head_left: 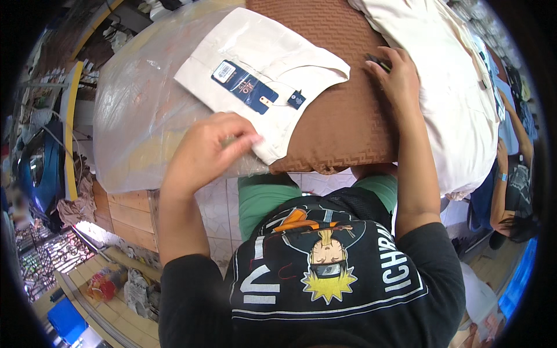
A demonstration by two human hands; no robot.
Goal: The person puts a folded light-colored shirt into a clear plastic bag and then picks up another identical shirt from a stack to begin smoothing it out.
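Note:
A folded cream garment (255,58) lies flat at the far middle, partly on clear plastic sheeting (145,110) and partly on brown patterned cloth (342,127). It carries a long dark-blue label (243,86) with a white sticker, and a small dark tag (296,100) on a thin string. At the garment's near edge, my left hand (217,145) has thumb and forefinger pinched together on the fabric. Over the brown cloth to the right, my right hand (400,78) is closed around a small dark tool (378,62), mostly hidden by the fingers.
More cream fabric (447,104) is heaped along the right side of the work surface. A yellow-edged rack (71,133) stands at the left. Another person's arm (500,191) shows at the far right. Tiled floor (216,214) is visible below the near edge.

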